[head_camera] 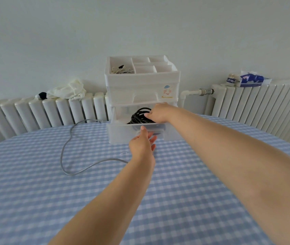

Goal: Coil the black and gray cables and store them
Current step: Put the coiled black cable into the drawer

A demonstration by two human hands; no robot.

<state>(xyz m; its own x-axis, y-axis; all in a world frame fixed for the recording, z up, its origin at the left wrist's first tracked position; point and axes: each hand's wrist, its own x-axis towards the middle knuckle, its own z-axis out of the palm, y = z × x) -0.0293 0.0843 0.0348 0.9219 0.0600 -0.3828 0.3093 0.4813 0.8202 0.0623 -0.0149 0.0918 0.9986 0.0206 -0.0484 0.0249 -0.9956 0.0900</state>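
A white plastic organizer point(142, 85) stands at the far edge of the table, its clear bottom drawer point(172, 133) pulled out. My right hand point(158, 113) grips the coiled black cable point(139, 115) inside that drawer. My left hand point(143, 141) touches the drawer's front handle, thumb on top and fingers under it. The gray cable point(66, 147) lies uncoiled in a loose loop on the tablecloth to the left, running from the table's far edge to behind my left wrist.
The round table has a blue checked cloth point(193, 174). White radiators point(52, 112) line the wall behind, with a white cloth point(68, 91) on the left one and a blue packet point(250, 79) on the right. A whitish cord bundle point(122, 70) sits in the organizer's top tray.
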